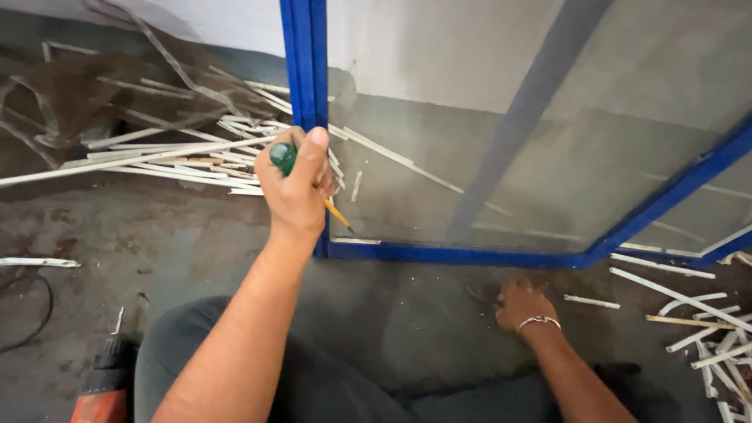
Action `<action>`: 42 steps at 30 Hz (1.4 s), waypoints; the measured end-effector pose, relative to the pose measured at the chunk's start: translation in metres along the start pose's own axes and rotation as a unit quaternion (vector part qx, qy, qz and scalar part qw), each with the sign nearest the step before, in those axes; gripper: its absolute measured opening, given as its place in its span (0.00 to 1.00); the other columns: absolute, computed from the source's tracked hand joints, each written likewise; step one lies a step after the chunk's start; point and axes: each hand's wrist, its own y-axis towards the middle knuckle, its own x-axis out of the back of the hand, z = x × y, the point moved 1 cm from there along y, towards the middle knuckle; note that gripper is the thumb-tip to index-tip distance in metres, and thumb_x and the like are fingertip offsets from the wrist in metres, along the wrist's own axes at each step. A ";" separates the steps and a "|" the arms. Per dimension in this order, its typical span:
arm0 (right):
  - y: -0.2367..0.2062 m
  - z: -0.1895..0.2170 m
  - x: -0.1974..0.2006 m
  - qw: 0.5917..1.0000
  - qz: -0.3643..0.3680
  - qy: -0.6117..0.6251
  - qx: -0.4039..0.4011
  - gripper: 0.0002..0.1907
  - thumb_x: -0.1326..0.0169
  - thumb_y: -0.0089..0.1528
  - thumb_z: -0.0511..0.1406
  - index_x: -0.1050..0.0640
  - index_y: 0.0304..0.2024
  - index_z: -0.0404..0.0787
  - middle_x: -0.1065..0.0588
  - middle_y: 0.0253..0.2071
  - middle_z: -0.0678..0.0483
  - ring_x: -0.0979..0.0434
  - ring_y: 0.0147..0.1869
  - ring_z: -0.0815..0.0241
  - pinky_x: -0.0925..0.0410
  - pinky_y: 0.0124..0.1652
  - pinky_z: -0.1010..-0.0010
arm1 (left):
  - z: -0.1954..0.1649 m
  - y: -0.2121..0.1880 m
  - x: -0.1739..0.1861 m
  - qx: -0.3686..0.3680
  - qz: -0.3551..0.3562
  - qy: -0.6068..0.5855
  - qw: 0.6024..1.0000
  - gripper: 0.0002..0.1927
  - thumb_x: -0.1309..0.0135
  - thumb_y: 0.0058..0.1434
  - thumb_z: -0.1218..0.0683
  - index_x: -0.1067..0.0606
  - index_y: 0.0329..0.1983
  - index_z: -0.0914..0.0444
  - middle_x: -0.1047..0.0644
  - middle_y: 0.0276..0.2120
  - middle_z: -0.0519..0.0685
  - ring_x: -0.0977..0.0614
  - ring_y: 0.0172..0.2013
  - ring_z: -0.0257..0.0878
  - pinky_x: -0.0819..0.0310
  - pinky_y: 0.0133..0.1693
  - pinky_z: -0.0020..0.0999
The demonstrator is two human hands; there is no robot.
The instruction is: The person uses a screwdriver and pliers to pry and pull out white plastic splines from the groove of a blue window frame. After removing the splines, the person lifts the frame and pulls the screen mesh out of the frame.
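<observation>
While your left hand fists the green-handled screwdriver, your right hand curls closed on the floor; the blue-framed glass panel looks rigid, probably heavy and fragile—hold its frame, not the pane.

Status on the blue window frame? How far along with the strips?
Done, by the look of it: many white strips lie loose on the floor left and right. In hand: left hand grips a green-handled screwdriver, tip at the frame's bottom-left corner; right hand is down on the floor. Left: the glass is in the frame.
</observation>
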 end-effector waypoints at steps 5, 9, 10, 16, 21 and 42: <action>0.003 0.012 0.011 0.999 -0.013 -0.024 0.037 0.30 0.38 0.57 0.46 0.29 0.59 0.47 0.28 0.62 0.46 0.34 0.72 0.45 0.39 0.68 0.52 | 0.015 0.013 0.016 0.036 -0.025 -0.002 0.999 0.22 0.43 0.68 0.55 0.40 0.22 0.58 0.38 0.16 0.40 0.39 0.16 0.29 0.49 0.19 0.28; 0.007 0.018 0.014 1.000 -0.001 0.009 0.008 0.26 0.39 0.57 0.46 0.27 0.56 0.48 0.27 0.60 0.45 0.29 0.68 0.44 0.35 0.65 0.54 | 0.021 0.022 0.021 0.045 -0.063 0.011 0.997 0.22 0.43 0.68 0.54 0.41 0.21 0.57 0.39 0.16 0.39 0.40 0.15 0.27 0.51 0.18 0.28; 0.007 0.019 0.014 1.000 0.006 0.017 -0.001 0.25 0.39 0.56 0.46 0.26 0.54 0.48 0.27 0.60 0.45 0.28 0.66 0.43 0.34 0.64 0.55 | 0.021 0.023 0.021 0.049 -0.076 0.017 0.996 0.22 0.43 0.68 0.54 0.40 0.22 0.57 0.39 0.16 0.38 0.40 0.15 0.27 0.51 0.18 0.28; 0.003 0.020 0.019 1.000 -0.003 0.010 -0.005 0.23 0.36 0.54 0.46 0.24 0.50 0.51 0.26 0.59 0.48 0.29 0.67 0.43 0.35 0.65 0.56 | 0.020 0.026 0.018 0.002 -0.128 0.063 0.990 0.20 0.44 0.70 0.51 0.36 0.24 0.58 0.38 0.17 0.37 0.39 0.17 0.25 0.51 0.19 0.27; 0.001 0.017 0.018 1.000 -0.009 0.026 -0.003 0.26 0.35 0.54 0.47 0.24 0.52 0.50 0.26 0.58 0.46 0.27 0.65 0.43 0.33 0.63 0.55 | 0.017 0.028 0.009 -0.033 -0.162 0.242 0.956 0.24 0.44 0.71 0.43 0.37 0.25 0.60 0.37 0.20 0.38 0.37 0.23 0.28 0.42 0.25 0.29; -0.112 0.054 0.244 0.682 0.138 0.639 0.326 0.18 0.36 0.57 0.37 0.26 0.45 0.37 0.27 0.39 0.44 0.27 0.36 0.57 0.35 0.30 0.67 | 0.053 0.033 0.006 0.033 0.128 0.161 0.978 0.14 0.44 0.70 0.47 0.26 0.47 0.62 0.28 0.33 0.41 0.27 0.37 0.32 0.31 0.41 0.30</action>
